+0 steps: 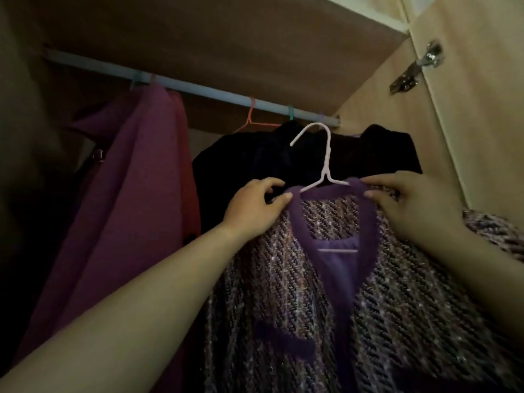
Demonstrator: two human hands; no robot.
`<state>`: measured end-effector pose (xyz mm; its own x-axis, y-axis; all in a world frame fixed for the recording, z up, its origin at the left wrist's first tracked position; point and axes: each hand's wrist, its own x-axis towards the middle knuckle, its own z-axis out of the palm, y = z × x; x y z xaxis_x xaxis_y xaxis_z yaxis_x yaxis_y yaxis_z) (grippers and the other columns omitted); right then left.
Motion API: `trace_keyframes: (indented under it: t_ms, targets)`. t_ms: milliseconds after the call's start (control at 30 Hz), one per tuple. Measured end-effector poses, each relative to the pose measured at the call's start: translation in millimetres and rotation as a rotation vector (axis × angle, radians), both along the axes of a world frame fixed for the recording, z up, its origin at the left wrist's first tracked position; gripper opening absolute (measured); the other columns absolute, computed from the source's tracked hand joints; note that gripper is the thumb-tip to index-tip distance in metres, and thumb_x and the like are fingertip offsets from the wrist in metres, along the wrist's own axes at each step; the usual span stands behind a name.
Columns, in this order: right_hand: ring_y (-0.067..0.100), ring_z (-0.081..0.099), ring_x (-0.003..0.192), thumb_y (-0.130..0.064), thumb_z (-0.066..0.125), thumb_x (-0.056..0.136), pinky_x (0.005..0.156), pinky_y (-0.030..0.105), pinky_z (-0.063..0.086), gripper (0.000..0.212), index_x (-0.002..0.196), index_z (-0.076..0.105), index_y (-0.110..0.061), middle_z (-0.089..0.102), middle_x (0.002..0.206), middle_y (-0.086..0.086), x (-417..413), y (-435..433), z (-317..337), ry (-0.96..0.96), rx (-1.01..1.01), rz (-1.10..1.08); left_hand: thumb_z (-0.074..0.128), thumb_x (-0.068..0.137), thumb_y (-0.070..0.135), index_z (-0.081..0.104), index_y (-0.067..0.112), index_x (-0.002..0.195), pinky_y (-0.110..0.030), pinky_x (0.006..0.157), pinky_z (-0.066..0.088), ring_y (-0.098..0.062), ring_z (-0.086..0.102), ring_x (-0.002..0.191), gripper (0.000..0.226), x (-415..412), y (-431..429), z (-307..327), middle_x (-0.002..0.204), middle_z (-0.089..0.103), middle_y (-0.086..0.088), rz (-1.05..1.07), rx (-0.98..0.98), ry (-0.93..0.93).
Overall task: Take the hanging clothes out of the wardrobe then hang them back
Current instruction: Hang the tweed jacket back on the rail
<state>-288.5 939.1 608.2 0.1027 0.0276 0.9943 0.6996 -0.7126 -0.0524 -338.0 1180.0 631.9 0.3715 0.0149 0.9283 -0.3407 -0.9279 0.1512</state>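
My left hand and right hand pinch the tweed jacket's shoulders, its hanger hook just below the rail.

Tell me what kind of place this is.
Most likely the inside of a wardrobe: a hanging rail, a magenta coat hung from it, and a door hinge on the right. The left hand and right hand hold a purple tweed jacket on its hanger.
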Motion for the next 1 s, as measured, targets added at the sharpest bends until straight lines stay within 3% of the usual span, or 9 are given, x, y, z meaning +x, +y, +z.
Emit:
trace_keyframes:
  t_ms: [133,300,400,600,800,1000]
  targets:
    - [0.026,0.060,0.094,-0.036,0.060,0.088,0.064,0.030,0.042,0.023,0.110,0.068,-0.031,0.066,0.096,-0.001,9.5,35.1,32.9,-0.042,0.064,-0.078,0.050,0.092,0.047,0.053,0.026,0.131,-0.025,0.094,0.036,-0.018,0.048,0.120,0.044,7.8,33.3,34.7,0.132,0.051,-0.002,0.021,0.050,-0.085]
    - [0.025,0.059,0.101,-0.037,0.056,0.091,0.067,0.029,0.041,0.025,0.114,0.065,-0.034,0.068,0.107,0.000,19.8,75.5,76.2,-0.036,0.131,-0.075,0.051,0.091,0.049,0.044,0.029,0.139,-0.028,0.108,0.029,-0.019,0.036,0.134,0.053,31.3,77.0,35.3,0.146,0.037,-0.001,0.080,0.121,-0.052]
    - [0.024,0.058,0.105,-0.035,0.055,0.092,0.068,0.027,0.037,0.026,0.116,0.064,-0.032,0.067,0.111,0.000,28.1,102.3,102.3,0.000,0.107,-0.054,0.047,0.091,0.050,0.035,0.033,0.143,-0.032,0.115,0.020,-0.020,0.024,0.141,0.056,43.7,101.5,32.9,0.154,0.026,-0.003,0.107,0.052,-0.036]
    - [0.022,0.059,0.102,-0.035,0.055,0.093,0.071,0.030,0.044,0.024,0.114,0.064,-0.032,0.068,0.106,-0.002,48.5,150.8,156.6,0.043,0.059,0.043,0.036,0.093,0.054,0.027,0.036,0.146,-0.041,0.116,0.018,-0.025,0.018,0.143,0.057,65.2,118.5,68.4,0.157,0.018,-0.002,0.171,-0.145,-0.114]
    - [0.026,0.061,0.095,-0.033,0.054,0.094,0.063,0.028,0.039,0.021,0.111,0.066,-0.030,0.068,0.101,0.003,56.2,174.1,215.7,0.048,0.050,0.069,0.039,0.096,0.045,0.035,0.027,0.144,-0.037,0.114,0.023,-0.026,0.026,0.139,0.052,73.6,129.3,135.4,0.153,0.028,-0.005,0.225,-0.094,-0.230]
    - [0.027,0.062,0.098,-0.027,0.054,0.094,0.066,0.028,0.039,0.019,0.107,0.068,-0.027,0.067,0.104,0.005,59.2,214.5,241.5,0.050,0.062,0.078,0.045,0.096,0.035,0.042,0.020,0.141,-0.028,0.110,0.024,-0.023,0.034,0.135,0.047,69.7,164.1,133.0,0.148,0.038,-0.008,0.294,-0.014,-0.275]
